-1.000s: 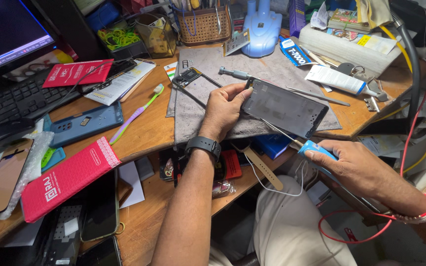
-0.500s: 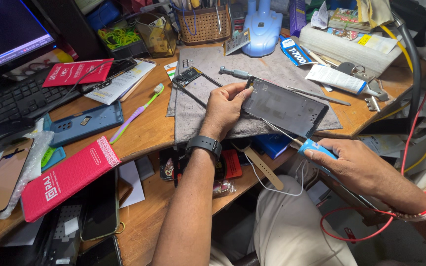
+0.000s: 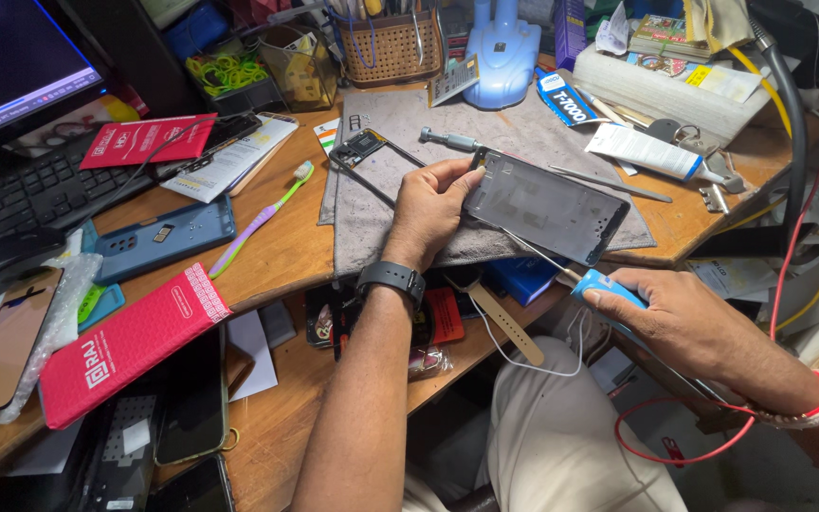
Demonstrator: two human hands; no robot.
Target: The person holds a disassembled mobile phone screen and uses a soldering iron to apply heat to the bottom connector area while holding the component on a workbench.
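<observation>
My left hand (image 3: pixel 431 210) grips the left end of a dark phone frame (image 3: pixel 547 204), holding it tilted over a grey cloth mat (image 3: pixel 372 213) on the wooden desk. My right hand (image 3: pixel 689 327) holds a blue-handled soldering iron (image 3: pixel 604 284) like a pen; its thin metal shaft runs up and left, with the tip at the phone frame's lower left edge, beside my left fingers. A black watch is on my left wrist. A thin black mid-frame (image 3: pixel 364 159) lies on the mat behind my left hand.
A screwdriver (image 3: pixel 452 140), glue tubes (image 3: pixel 642 152), a wicker basket (image 3: pixel 392 47) and a blue stand (image 3: pixel 500 52) sit at the back. To the left are a toothbrush (image 3: pixel 258 223), blue phone case (image 3: pixel 158 242), red boxes (image 3: pixel 130 341), keyboard (image 3: pixel 21 199) and monitor. Red wires (image 3: pixel 789 275) hang right.
</observation>
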